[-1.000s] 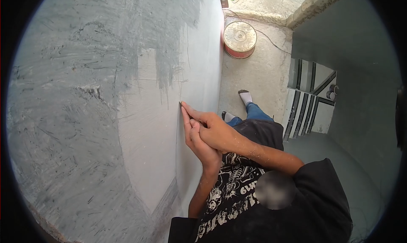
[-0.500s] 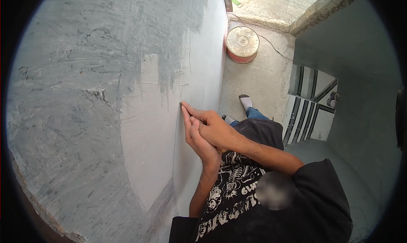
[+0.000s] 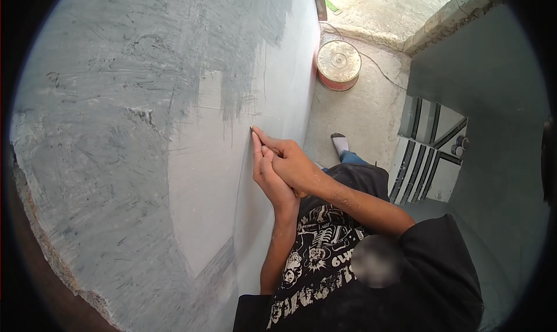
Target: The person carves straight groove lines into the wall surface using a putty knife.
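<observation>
My left hand and my right hand are clasped together against the wall. Both are closed around a thin tool, mostly hidden by the fingers; its yellowish end shows near my left wrist. A small dark tip pokes out past the outstretched index fingers and meets the wall. Smooth pale plaster lies around this tip, with rough, streaked grey plaster farther left and above. A thin line in the wall runs downward from near the fingertips.
A round drum with a red side stands on the concrete floor beside the wall, a cable running past it. My foot is on the floor. Black-and-white striped panels are at right, and a broken wall edge at lower left.
Both hands have slid a short way up the picture along the wall, still clasped around the tool. The view has shifted slightly, so the drum and floor appear lower and farther right.
</observation>
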`<state>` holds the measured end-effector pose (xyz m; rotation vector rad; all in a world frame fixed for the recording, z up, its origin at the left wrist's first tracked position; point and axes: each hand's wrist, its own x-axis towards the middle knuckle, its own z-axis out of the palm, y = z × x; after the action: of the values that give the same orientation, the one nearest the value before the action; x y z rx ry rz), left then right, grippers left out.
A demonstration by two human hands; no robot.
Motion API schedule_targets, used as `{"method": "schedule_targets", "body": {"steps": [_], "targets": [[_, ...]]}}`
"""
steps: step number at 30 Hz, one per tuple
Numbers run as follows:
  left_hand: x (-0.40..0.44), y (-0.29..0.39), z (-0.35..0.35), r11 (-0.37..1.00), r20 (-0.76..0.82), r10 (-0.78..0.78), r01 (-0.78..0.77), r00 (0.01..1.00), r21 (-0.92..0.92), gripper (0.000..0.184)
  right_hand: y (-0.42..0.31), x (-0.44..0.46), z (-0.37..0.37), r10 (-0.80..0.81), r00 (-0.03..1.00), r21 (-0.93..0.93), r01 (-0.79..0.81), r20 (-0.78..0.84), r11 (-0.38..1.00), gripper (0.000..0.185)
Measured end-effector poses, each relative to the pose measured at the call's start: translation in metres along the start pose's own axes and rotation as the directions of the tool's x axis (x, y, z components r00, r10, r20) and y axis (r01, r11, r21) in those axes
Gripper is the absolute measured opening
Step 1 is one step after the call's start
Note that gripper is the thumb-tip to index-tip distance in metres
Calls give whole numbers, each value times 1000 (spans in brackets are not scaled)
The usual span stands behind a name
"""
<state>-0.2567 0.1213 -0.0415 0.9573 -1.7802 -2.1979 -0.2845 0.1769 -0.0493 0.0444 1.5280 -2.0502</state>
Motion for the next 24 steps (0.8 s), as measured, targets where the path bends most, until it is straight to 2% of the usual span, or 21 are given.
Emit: {"method": "schedule_targets", "body": {"steps": [1, 4, 10, 13, 18, 19, 22, 24], "targets": [[0, -1, 1, 999, -9, -12, 11, 1000, -37, 62, -1, 0, -1, 8, 1000, 0, -8, 0, 1000, 58], [-1, 12, 1, 994, 81, 6, -14, 997, 105, 62, 3, 6, -2, 8, 1000, -29, -7, 3, 1000, 58], [-4, 24, 14, 995, 84, -42, 34, 996, 94, 62, -4, 8, -3, -3, 999, -33, 2, -33, 999, 57], [8, 10, 12, 989, 81, 30, -41, 996, 139, 63, 2, 15, -10, -85, 996, -90, 82, -29, 993, 58], [12, 5, 11, 986, 124, 77, -94, 989, 135, 64, 6, 17, -9, -74, 996, -46, 71, -58, 996, 59], [12, 4, 10, 985, 132, 88, -105, 987, 133, 64, 3, 16, -10, -65, 997, -54, 62, -52, 997, 59], [25, -1, -8, 997, 291, 73, -65, 954, -35, 61, -2, 11, -7, -6, 999, -48, 4, -38, 999, 61], [5, 8, 0, 997, 180, 24, -36, 983, 64, 62, 10, 10, 0, -79, 995, -30, 77, -63, 997, 59]]}}
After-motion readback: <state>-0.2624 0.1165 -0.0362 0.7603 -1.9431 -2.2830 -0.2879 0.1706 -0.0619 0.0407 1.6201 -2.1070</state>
